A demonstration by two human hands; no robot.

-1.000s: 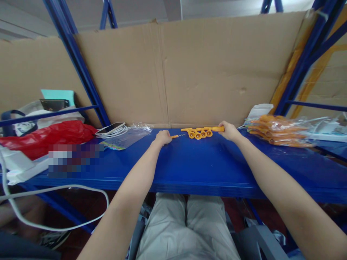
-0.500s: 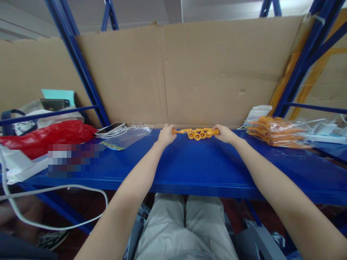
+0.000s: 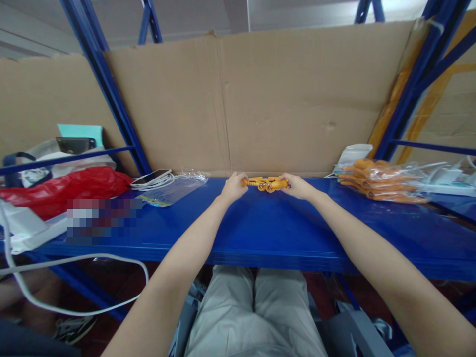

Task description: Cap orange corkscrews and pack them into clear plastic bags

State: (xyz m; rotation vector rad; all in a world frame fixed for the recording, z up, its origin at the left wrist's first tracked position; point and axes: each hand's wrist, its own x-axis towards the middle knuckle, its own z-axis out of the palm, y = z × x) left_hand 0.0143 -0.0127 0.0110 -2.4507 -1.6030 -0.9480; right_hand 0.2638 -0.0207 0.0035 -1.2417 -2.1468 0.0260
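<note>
Orange plastic parts (image 3: 266, 185) with round, ring-like ends sit in a small row at the back of the blue shelf; their exact kind is too small to tell. At the row's left end, my left hand (image 3: 235, 184) has its fingers closed on an orange piece. My right hand (image 3: 296, 186) is closed round the right end of the row, with its fingertips partly hidden.
To the right lie bagged orange plastic pieces (image 3: 375, 181). A clear bag (image 3: 174, 191), a phone (image 3: 155, 176) with a white cable and a red bag (image 3: 74, 188) are at left. Cardboard (image 3: 278, 99) stands behind the blue shelf (image 3: 275, 223).
Both hands have moved closer together. The row of orange parts between them now looks shorter, with fewer rings showing.
</note>
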